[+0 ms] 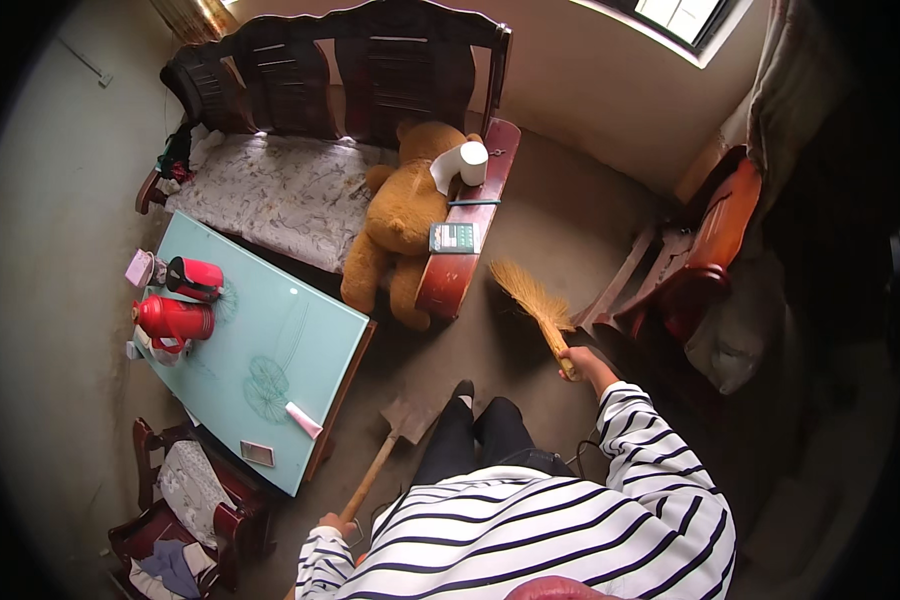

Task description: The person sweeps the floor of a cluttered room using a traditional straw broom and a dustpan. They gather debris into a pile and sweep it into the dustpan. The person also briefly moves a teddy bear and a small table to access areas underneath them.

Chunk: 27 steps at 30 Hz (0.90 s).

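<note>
My right hand grips the short handle of a straw broom, held out to the right with its bristles pointing away from me. The wooden shaft of a shovel is in my left hand, low at my left side. Its flat metal blade is down by the floor, close to my foot. Whether the bristles touch the concrete floor I cannot tell.
Left of me is a glass-topped table with a red thermos, a red kettle, a tube and a phone. Ahead, a teddy bear lies on a wooden sofa. A wooden chair stands right.
</note>
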Each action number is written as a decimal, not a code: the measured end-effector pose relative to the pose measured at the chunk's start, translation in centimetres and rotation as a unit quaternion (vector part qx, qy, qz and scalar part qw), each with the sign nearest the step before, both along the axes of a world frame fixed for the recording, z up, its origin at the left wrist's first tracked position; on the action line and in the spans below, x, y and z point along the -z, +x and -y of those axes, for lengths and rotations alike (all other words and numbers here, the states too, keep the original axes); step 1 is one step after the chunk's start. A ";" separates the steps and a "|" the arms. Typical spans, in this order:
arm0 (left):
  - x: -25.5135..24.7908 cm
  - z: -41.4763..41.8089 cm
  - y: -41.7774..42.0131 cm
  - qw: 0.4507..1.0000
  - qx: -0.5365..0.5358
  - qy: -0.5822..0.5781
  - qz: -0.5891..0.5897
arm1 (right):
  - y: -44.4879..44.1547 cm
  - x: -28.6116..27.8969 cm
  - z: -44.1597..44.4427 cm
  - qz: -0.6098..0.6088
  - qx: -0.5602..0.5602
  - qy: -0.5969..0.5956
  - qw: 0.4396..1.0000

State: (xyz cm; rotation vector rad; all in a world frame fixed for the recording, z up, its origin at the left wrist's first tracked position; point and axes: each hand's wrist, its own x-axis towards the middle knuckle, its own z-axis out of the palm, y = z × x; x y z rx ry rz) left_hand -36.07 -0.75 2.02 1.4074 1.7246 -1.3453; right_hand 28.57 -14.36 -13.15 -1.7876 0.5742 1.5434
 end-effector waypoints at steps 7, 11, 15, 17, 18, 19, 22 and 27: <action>-0.5 -0.1 5.0 0.999 0.005 0.007 -0.033 | 0.4 -0.3 2.5 -0.031 -0.120 -0.035 0.992; 1.0 0.4 7.5 0.999 0.010 0.007 -0.047 | 4.6 -5.0 5.4 -0.068 -0.081 -0.013 0.994; 3.0 1.0 9.7 0.999 0.010 0.017 -0.035 | 7.8 -6.6 7.3 -0.099 -0.037 0.007 0.994; 3.6 1.2 11.5 0.999 0.010 0.018 -0.045 | 8.8 -5.9 7.2 -0.090 -0.017 0.008 0.996; 3.2 1.2 12.4 0.999 0.003 0.009 -0.051 | 8.7 -6.1 6.1 -0.076 -0.023 0.000 0.997; 2.7 0.9 13.1 0.999 -0.009 0.013 -0.041 | 8.6 -5.6 5.7 -0.074 -0.033 -0.003 0.997; 1.2 1.0 15.2 0.998 -0.009 0.005 -0.057 | 8.6 -3.3 4.4 -0.078 -0.058 -0.003 0.995; 2.6 3.0 14.7 0.998 -0.024 0.004 -0.053 | 10.9 -3.8 5.7 -0.116 -0.022 0.022 0.993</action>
